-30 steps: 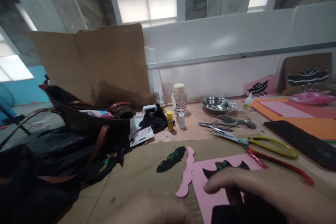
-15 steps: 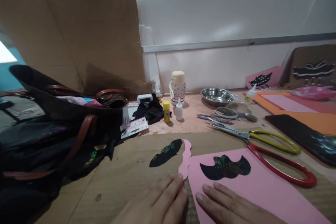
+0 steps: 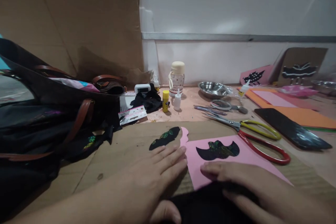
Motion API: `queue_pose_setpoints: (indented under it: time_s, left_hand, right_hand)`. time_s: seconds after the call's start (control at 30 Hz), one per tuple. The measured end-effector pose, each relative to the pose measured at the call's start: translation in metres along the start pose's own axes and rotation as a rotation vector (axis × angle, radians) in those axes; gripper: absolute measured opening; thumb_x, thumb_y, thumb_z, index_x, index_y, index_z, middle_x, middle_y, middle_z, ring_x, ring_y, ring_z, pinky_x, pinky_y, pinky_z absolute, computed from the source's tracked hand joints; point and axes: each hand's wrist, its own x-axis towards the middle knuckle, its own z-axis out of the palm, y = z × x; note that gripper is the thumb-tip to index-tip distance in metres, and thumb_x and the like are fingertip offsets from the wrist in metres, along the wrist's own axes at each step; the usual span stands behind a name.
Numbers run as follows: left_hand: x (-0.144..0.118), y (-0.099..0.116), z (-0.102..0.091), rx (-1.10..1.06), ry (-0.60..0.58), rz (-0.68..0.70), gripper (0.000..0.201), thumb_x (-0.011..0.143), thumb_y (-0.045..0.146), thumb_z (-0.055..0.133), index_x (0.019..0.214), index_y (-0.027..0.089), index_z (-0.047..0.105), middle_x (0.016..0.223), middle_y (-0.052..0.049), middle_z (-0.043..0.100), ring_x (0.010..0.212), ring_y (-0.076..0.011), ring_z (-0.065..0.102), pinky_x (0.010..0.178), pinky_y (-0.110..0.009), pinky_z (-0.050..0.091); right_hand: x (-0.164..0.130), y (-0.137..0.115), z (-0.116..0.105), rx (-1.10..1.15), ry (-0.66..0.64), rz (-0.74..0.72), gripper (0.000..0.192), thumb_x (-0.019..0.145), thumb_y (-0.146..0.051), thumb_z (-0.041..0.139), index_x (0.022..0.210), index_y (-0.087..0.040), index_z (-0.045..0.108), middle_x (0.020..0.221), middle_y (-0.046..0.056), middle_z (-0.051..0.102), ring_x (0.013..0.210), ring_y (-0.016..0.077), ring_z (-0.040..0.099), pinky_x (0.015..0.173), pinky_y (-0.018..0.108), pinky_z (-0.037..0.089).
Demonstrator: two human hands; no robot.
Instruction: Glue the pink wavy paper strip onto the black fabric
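My left hand [image 3: 166, 168] lies flat with fingers stretched, its fingertips at the lower end of a wavy pink paper strip [image 3: 184, 135]. Just beyond those fingers is a black bat-like cutout [image 3: 165, 138] with green glitter. On the right, my right hand [image 3: 236, 178] is over the near part of a pink paper sheet [image 3: 194, 171], its thumb apart from the fingers. A second black bat-shaped cutout [image 3: 217, 150] lies on that sheet, just past my right fingertips. Something black [image 3: 207, 203], perhaps cloth, shows between my hands at the bottom; its kind is unclear.
Large scissors [image 3: 244, 125] with yellow and red handles lie beside the pink sheet, near a dark phone-like slab [image 3: 291, 127]. Behind are a glue stick [image 3: 165, 101], a white glue bottle [image 3: 177, 101], a bottle [image 3: 177, 77] and a metal bowl [image 3: 212, 91]. A dark bag [image 3: 65, 98] stands left.
My view has tilted down and shifted. Both hands sit further forward relative to the papers, with more forearm showing. A black area now shows between them at the bottom.
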Motion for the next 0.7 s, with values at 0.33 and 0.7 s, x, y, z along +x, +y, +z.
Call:
queue_pose_setpoints:
  time_s: [0.33, 0.7]
  left_hand:
    - [-0.008, -0.004, -0.007, -0.192, -0.095, -0.049, 0.086, 0.087, 0.054, 0.078, 0.158, 0.019, 0.043, 0.162, -0.017, 0.041, 0.148, -0.0417, 0.040, 0.119, -0.059, 0.040]
    - [-0.001, -0.006, 0.023, -0.164, 0.109, -0.039, 0.017, 0.094, 0.012, 0.059, 0.100, 0.021, 0.072, 0.123, -0.006, 0.072, 0.114, -0.0252, 0.068, 0.103, -0.038, 0.054]
  right_hand:
    - [0.050, -0.018, -0.020, 0.566, -0.283, 0.415, 0.049, 0.088, -0.046, 0.064, 0.131, -0.022, 0.067, 0.125, 0.010, 0.074, 0.117, 0.0301, 0.069, 0.103, 0.044, 0.055]
    - [0.022, -0.015, -0.031, 0.139, -0.214, 0.343, 0.087, 0.074, -0.042, 0.085, 0.151, -0.029, 0.048, 0.139, 0.010, 0.063, 0.121, 0.0323, 0.063, 0.102, 0.045, 0.053]
